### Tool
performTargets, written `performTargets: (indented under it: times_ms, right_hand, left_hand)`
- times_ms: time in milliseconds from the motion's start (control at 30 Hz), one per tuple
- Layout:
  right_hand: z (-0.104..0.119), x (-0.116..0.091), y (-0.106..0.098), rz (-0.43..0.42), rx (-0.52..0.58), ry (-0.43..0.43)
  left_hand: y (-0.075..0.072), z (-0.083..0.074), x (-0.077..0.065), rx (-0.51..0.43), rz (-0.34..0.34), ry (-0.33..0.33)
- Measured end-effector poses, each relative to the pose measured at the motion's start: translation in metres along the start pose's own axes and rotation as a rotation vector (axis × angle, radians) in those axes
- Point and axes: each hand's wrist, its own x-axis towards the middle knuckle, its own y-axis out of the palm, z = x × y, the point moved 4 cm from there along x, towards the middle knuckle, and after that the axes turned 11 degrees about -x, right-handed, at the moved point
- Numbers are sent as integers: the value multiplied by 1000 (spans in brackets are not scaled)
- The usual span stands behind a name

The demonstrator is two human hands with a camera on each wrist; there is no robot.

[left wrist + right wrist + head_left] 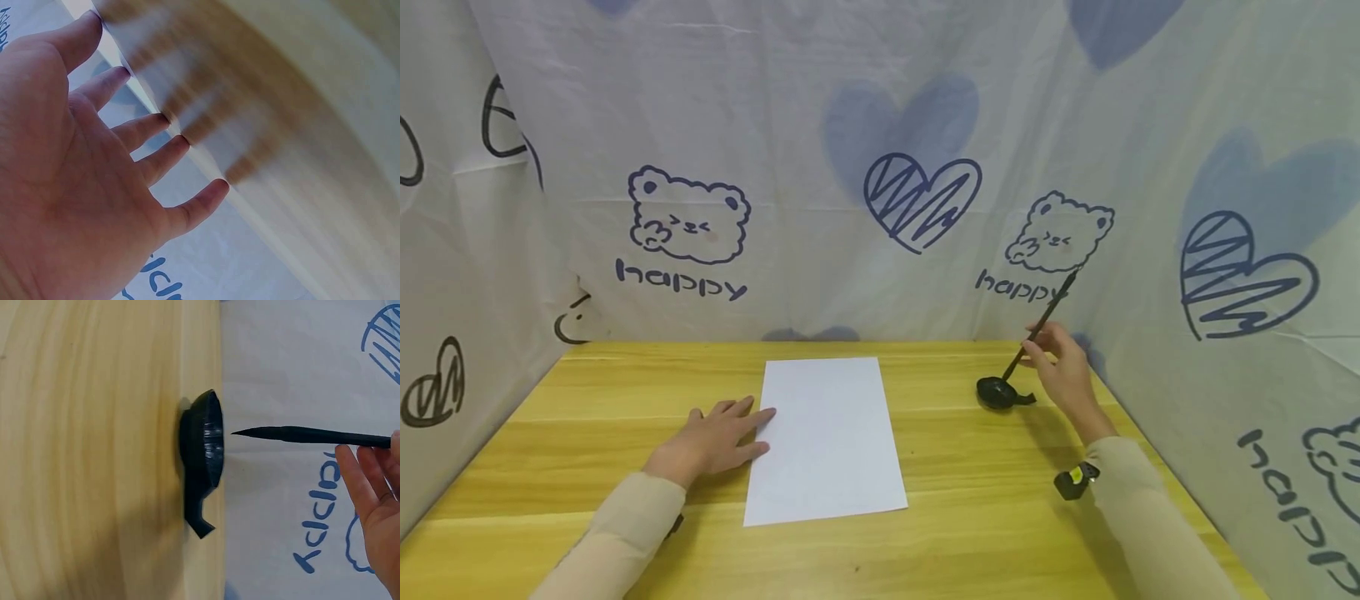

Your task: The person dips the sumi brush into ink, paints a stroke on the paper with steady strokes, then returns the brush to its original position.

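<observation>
A dark writing brush [1051,312] slants upward in my right hand [1063,373], pinched between the fingers and thumb. In the right wrist view the brush [300,434] points its tapered tip at the opening of a small black ink dish [203,440], a short gap apart from it. That ink dish [996,393] stands on the table with its stubby handle toward the right. My left hand [711,442] lies with spread fingers at the left edge of a blank white sheet of paper [827,442]. In the left wrist view its fingertips [215,187] touch the surface.
The yellow wood-grain table [970,533] reaches back to a white curtain [805,125] printed with hearts, bears and "happy". Curtain also closes off the left and right sides. A small black device [1075,481] is worn at the right wrist.
</observation>
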Motion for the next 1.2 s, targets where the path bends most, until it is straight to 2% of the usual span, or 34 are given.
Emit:
performTargets:
  times_ms: [167,367,867,1200]
  right_hand:
    - [2,-3,5,16,25,27]
    - [-4,-1,11,4,62,-7]
    - [-7,0,17,43,6,-18]
    - [-46,5,32,59,2,13]
  left_hand:
    - [0,1,-2,-4,2,4]
    - [1,1,-2,-3,4,-4]
    - [-1,4,0,14,4,5]
    - [1,7,1,-15,10,-11]
